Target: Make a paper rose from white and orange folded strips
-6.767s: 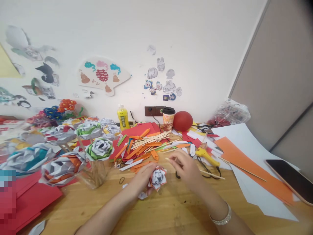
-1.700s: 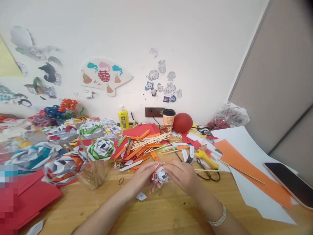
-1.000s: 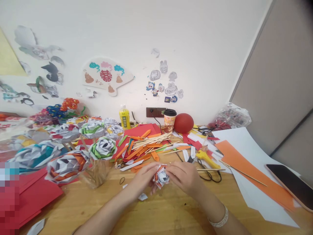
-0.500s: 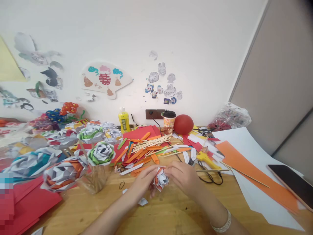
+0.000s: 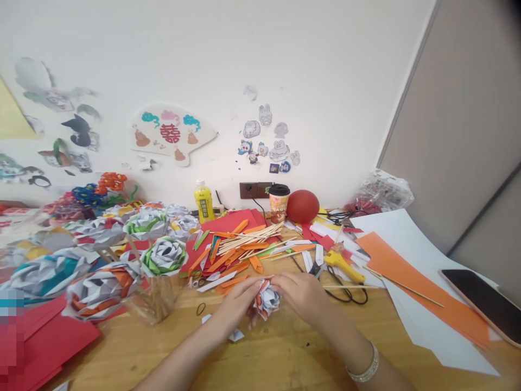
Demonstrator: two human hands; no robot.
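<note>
Between my hands, above the wooden table [image 5: 260, 358], is a small folded paper flower [image 5: 267, 300] in white and orange. My left hand [image 5: 243, 301] grips its left side, with fingertips curled beneath. My right hand [image 5: 299, 293] pinches the flower's upper right edge, and a silver bracelet [image 5: 364, 366] circles that wrist. Below my left wrist lie white folded paper pieces [image 5: 235, 335]. Just beyond the hands are orange folded strips [image 5: 255, 264] and a pile of thin wooden sticks [image 5: 252, 239].
Finished paper flowers [image 5: 165, 255] crowd the left, near a clear cup of sticks [image 5: 152, 304]. A yellow glue gun [image 5: 345, 266] with a black cable lies right, beside orange paper [image 5: 423, 293] and a phone [image 5: 482, 304]. A lidded paper cup [image 5: 279, 205], bottle [image 5: 204, 202] and red balloon [image 5: 303, 206] stand behind.
My right hand has shifted left, closer over the top of the flower. The flower has turned slightly in my hands. The whole view has moved a little.
</note>
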